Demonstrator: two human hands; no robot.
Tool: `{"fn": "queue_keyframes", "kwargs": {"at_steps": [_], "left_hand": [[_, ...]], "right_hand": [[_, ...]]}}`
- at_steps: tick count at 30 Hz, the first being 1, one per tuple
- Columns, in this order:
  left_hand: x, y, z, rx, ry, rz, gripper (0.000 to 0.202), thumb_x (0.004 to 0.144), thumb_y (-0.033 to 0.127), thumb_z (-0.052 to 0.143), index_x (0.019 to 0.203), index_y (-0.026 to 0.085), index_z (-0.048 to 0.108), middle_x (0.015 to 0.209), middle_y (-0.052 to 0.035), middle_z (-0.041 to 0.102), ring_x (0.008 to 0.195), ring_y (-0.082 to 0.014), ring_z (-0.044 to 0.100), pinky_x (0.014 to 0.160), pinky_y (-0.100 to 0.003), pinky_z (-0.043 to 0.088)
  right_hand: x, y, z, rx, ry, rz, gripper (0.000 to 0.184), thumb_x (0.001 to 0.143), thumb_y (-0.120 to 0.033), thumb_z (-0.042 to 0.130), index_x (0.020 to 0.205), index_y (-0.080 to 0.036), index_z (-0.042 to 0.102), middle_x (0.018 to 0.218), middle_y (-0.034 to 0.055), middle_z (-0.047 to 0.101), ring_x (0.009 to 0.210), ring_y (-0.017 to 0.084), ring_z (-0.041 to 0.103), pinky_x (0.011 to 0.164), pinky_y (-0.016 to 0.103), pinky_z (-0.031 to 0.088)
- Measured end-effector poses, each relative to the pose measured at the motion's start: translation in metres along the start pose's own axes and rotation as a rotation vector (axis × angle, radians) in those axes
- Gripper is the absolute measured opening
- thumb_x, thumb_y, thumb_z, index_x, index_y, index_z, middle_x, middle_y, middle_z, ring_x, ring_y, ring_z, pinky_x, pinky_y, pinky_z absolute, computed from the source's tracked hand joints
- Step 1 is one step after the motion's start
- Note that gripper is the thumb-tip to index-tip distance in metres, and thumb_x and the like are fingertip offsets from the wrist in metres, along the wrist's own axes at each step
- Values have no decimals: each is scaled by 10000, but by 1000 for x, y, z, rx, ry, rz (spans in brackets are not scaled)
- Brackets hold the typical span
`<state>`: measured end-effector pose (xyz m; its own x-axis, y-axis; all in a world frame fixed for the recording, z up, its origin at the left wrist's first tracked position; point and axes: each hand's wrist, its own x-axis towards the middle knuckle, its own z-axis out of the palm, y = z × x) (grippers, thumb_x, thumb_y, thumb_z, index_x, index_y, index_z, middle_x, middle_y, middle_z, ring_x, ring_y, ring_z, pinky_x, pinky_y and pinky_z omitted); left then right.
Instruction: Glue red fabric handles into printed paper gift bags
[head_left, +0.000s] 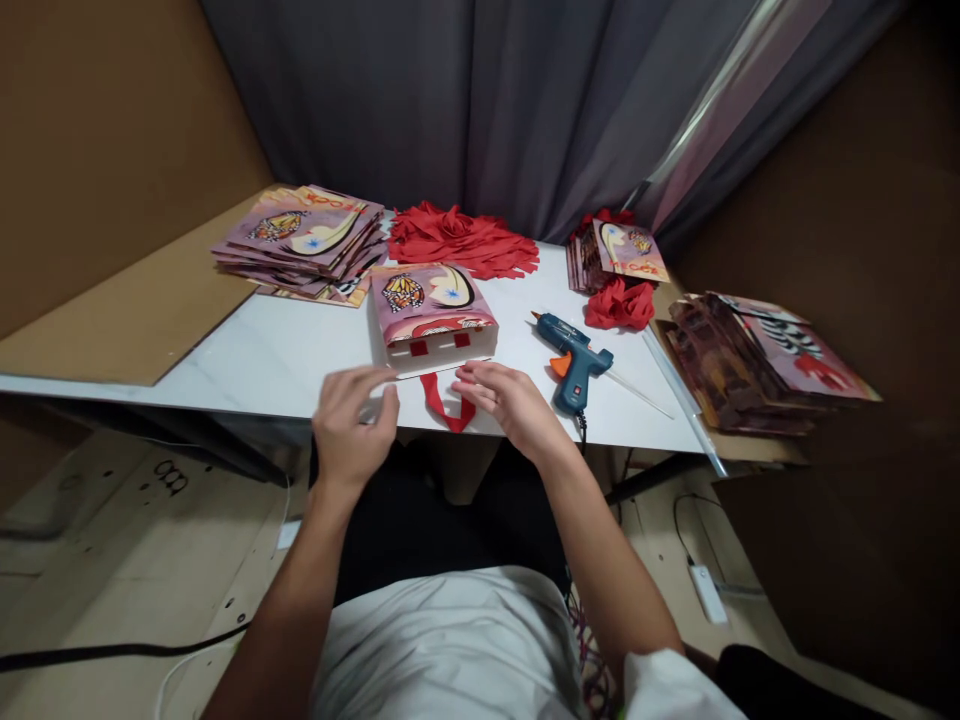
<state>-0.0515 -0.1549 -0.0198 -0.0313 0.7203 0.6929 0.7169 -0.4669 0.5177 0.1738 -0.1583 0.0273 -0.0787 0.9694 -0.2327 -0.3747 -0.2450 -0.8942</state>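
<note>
A printed paper gift bag with a butterfly picture lies on the white table, its open end towards me. Two red ribbon ends show on the white inner side of the opening. A loop of red ribbon lies between my hands, just in front of the bag. My left hand is at the bag's near left corner, thumb and fingers apart and curved, with nothing seen in it. Beside the ribbon and the near right corner is my right hand, its fingers stretched out and holding nothing visible.
To the right lies a blue glue gun with a glue stick and a cord over the edge. Behind is a red ribbon heap. Printed bags are stacked at the left, back right and far right. Cardboard walls flank the table.
</note>
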Motion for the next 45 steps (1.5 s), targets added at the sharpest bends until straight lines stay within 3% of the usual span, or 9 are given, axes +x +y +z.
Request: {"fn": "queue_keyframes", "kwargs": {"at_steps": [2, 4, 7, 14, 19, 26, 33, 38, 45], "left_hand": [[29, -1, -1, 82, -9, 69, 309, 1016, 308, 678, 1295, 241, 791, 1340, -118, 780, 1299, -318, 699, 1190, -513, 520], [55, -4, 4, 111, -126, 138, 442, 986, 338, 717, 1418, 248, 745, 1528, -124, 696, 1456, -356, 613, 1250, -548, 478], [79, -9, 16, 64, -265, 194, 398, 1033, 333, 637, 1396, 238, 770, 1528, -113, 712, 1453, -336, 637, 1238, -526, 508], [82, -15, 27, 71, -254, 172, 346, 1057, 266, 558, 1226, 245, 860, 1329, -97, 828, 1261, -300, 766, 1121, -462, 595], [82, -17, 24, 75, -308, 188, 378, 1005, 206, 550, 1218, 219, 863, 1305, -108, 837, 1234, -290, 785, 1080, -415, 611], [84, -15, 20, 103, -362, 194, 394, 995, 225, 548, 1229, 232, 865, 1316, -99, 836, 1219, -298, 796, 1062, -411, 621], [86, -15, 18, 91, -350, 188, 336, 1008, 268, 589, 1189, 266, 872, 1284, -89, 847, 1190, -303, 809, 1011, -400, 632], [86, -16, 17, 91, -337, 170, 344, 1005, 266, 593, 1206, 272, 872, 1284, -76, 848, 1182, -295, 808, 1004, -393, 629], [88, -16, 24, 83, -276, 177, 346, 1041, 277, 554, 1184, 242, 867, 1266, -107, 841, 1211, -322, 765, 1094, -478, 582]], "right_hand": [[11, -4, 7, 98, -26, 133, 149, 891, -302, 784, 950, -182, 718, 1046, 102, 795, 1081, 264, 800, 1105, 413, 607], [22, -5, 13, 140, -15, 219, 111, 893, -286, 749, 895, -208, 670, 890, 74, 752, 1001, 263, 785, 1074, 440, 627], [32, 1, 18, 154, 26, 208, 132, 872, -310, 721, 869, -244, 607, 775, 34, 666, 911, 248, 743, 1043, 456, 640], [36, 27, 22, 190, 58, 105, 159, 862, -359, 660, 923, -252, 560, 1123, 122, 750, 1246, 278, 723, 1123, 449, 597], [43, 39, 31, 162, 89, -26, 314, 802, -325, 744, 1070, -241, 604, 1234, 112, 769, 1272, 261, 729, 1126, 402, 579], [54, 40, 37, -555, 50, -220, 274, 943, -271, 589, 1207, -211, 634, 1290, 108, 739, 1185, 233, 718, 1090, 373, 568], [58, 17, 54, -1333, 26, -279, 414, 1069, -218, 482, 1370, -22, 689, 1409, 278, 690, 1395, 368, 613, 1238, 461, 460], [75, 19, 67, -1545, 50, -220, 458, 1052, -214, 513, 1394, 23, 705, 1415, 362, 676, 1283, 446, 662, 1101, 551, 529], [86, 25, 59, -1701, 33, -399, 456, 1060, -223, 518, 1437, -53, 710, 1520, 308, 640, 1425, 449, 512, 1154, 582, 467]]}}
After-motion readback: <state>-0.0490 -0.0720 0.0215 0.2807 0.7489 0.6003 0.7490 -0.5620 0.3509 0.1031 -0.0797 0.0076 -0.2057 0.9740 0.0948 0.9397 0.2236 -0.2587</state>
